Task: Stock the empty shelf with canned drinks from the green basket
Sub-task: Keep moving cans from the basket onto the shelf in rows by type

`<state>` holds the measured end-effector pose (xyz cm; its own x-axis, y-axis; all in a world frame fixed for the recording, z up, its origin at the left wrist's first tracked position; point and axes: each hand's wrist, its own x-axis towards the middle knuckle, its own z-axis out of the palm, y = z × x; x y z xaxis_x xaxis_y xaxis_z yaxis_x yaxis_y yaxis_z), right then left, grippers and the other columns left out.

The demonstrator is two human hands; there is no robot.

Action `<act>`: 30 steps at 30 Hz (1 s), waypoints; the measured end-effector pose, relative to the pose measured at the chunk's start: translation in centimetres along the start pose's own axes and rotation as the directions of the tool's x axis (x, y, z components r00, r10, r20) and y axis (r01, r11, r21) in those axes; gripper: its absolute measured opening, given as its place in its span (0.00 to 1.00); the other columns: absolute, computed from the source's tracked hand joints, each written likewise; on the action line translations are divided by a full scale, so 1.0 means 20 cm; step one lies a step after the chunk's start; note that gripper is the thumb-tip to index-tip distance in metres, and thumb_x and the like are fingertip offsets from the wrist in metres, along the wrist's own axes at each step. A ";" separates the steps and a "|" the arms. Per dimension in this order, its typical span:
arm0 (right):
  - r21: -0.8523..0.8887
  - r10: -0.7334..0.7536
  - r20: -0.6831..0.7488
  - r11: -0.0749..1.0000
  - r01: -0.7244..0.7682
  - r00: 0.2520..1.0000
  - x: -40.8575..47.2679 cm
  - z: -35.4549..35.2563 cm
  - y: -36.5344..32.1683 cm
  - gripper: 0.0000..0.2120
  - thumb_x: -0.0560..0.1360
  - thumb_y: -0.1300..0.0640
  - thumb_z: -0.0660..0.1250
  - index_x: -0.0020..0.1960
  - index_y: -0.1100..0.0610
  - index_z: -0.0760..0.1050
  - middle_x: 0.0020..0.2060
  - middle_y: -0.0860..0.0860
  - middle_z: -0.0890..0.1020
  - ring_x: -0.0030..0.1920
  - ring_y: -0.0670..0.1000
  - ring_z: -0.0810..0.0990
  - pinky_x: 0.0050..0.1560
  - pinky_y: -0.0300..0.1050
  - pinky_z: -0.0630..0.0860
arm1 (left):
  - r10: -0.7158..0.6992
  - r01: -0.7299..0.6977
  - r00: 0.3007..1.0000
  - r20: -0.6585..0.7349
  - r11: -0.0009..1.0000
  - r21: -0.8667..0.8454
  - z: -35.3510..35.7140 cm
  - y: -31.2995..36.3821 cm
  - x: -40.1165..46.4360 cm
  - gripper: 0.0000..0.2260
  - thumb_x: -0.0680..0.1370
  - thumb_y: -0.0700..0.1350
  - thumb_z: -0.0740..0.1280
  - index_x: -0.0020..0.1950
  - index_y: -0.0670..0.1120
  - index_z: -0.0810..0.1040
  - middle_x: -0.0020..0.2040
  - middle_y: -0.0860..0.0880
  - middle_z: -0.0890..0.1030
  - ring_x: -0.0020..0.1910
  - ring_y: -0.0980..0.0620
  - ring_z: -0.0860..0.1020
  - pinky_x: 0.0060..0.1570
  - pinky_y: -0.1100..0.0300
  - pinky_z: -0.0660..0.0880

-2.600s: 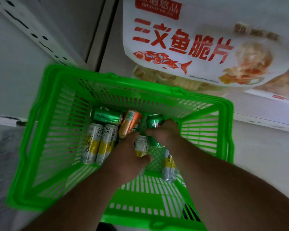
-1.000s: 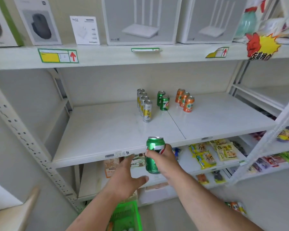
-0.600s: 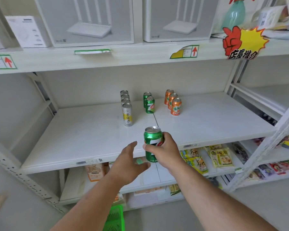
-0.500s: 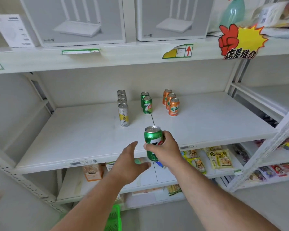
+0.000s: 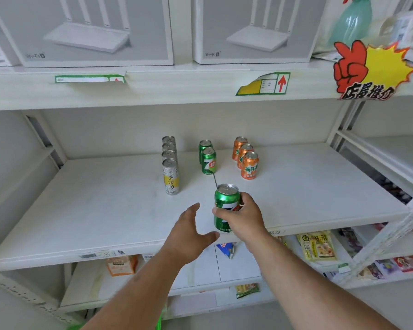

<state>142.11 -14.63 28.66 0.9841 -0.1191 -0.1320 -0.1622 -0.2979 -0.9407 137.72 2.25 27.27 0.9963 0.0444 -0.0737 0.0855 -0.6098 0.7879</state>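
My right hand (image 5: 242,216) grips a green 7-Up can (image 5: 225,202) upright, above the front part of the white middle shelf (image 5: 105,210). Beside it my left hand (image 5: 188,232) hovers with its fingers spread, holding nothing. Farther back on the shelf stand three rows: several tall silver-and-yellow cans (image 5: 170,176), two green cans (image 5: 208,160) and three orange cans (image 5: 249,165). Only a sliver of the green basket (image 5: 159,321) shows at the bottom edge, behind my left forearm.
Router boxes (image 5: 98,29) fill the shelf above, whose edge carries price tags and a red-and-yellow promo sign (image 5: 367,70). Snack packets (image 5: 318,246) lie on the lower shelves. A neighbouring shelf unit (image 5: 391,158) adjoins on the right, past a slanted upright.
After lifting the green can out of the basket, my right hand has carried it up and forward over the shelf's front edge. My left hand followed alongside, staying open.
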 end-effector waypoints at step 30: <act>-0.094 -0.032 0.085 0.995 0.040 0.996 1.11 0.31 0.18 0.32 0.64 0.49 0.83 0.64 0.46 0.73 0.59 0.46 0.82 0.57 0.51 0.81 0.58 0.48 0.80 | -0.109 0.116 0.992 -0.064 0.988 0.106 0.20 -0.15 0.94 0.45 0.70 0.59 0.75 0.80 0.55 0.53 0.78 0.53 0.62 0.76 0.55 0.63 0.69 0.56 0.69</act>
<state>163.74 -12.45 20.35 0.9914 -0.0289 -0.1279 -0.1290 -0.3905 -0.9115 156.18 1.74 21.06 0.9795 0.1617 -0.1198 0.1986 -0.6807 0.7052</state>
